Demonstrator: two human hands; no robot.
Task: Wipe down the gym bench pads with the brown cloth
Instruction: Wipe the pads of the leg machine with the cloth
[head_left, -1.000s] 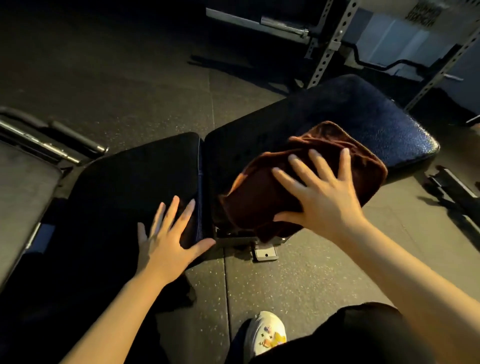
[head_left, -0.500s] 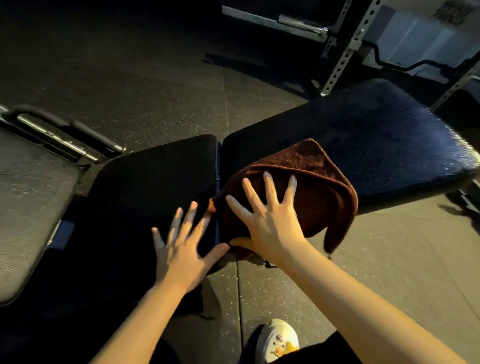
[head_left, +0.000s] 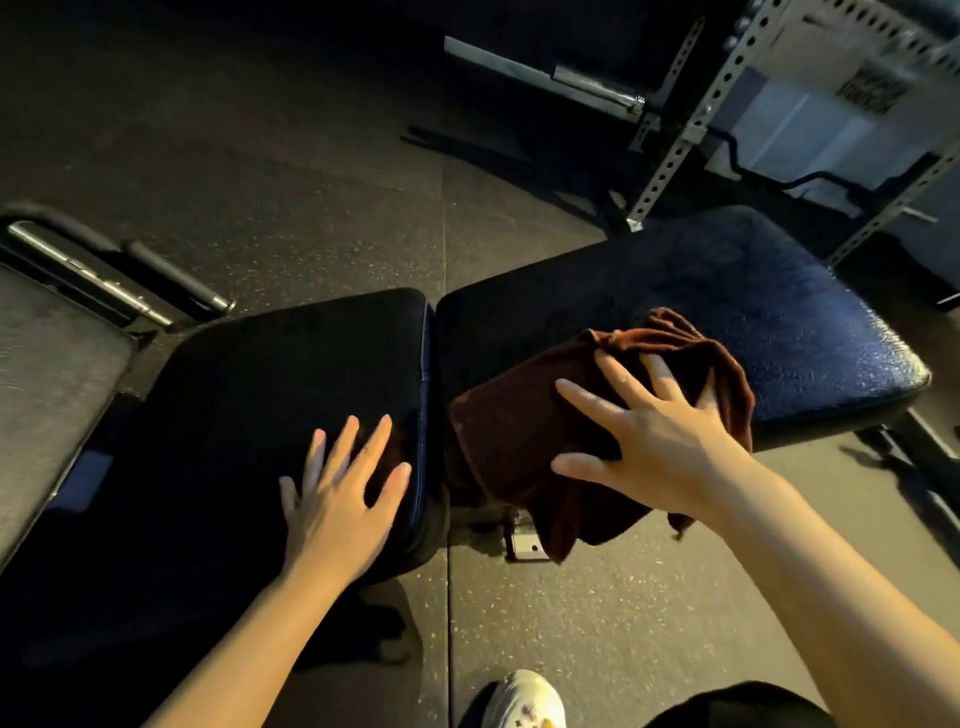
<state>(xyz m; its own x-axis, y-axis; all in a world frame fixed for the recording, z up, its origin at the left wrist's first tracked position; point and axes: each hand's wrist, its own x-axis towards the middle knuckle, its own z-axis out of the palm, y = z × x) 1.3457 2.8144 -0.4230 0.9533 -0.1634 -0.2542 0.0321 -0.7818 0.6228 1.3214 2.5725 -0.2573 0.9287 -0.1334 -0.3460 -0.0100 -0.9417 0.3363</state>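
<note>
Two black bench pads side by side, narrow gap between them. Left pad (head_left: 270, 395) is the darker one; right pad (head_left: 753, 312) runs off to the far right, its surface catching bluish light

Brown cloth (head_left: 524, 441) lies bunched on the near left part of the right pad, just right of the gap. Its near edge hangs over the pad's near side toward the floor, with one corner drooping down by a small metal bracket (head_left: 525, 544) under the bench

Right hand (head_left: 660, 441) lies flat on top of the cloth, fingers straight and spread, thumb out to the left, palm pressing down; not curled round the fabric. Fingertips reach the cloth's far folds

Left hand (head_left: 337, 499) rests flat on the near right corner of the left pad, fingers straight and fanned, thumb near the pad's right edge by the gap; holds nothing. The two hands are apart, gap between them

Floor (head_left: 260, 182) is dark speckled rubber. Far right: perforated rack upright (head_left: 696, 119) with a bar (head_left: 582, 83) just to its left. Far left: edge of another bench (head_left: 47, 374) and a dark handle (head_left: 176, 275). White shoe (head_left: 524, 699) at the near edge, on the floor below the right arm
</note>
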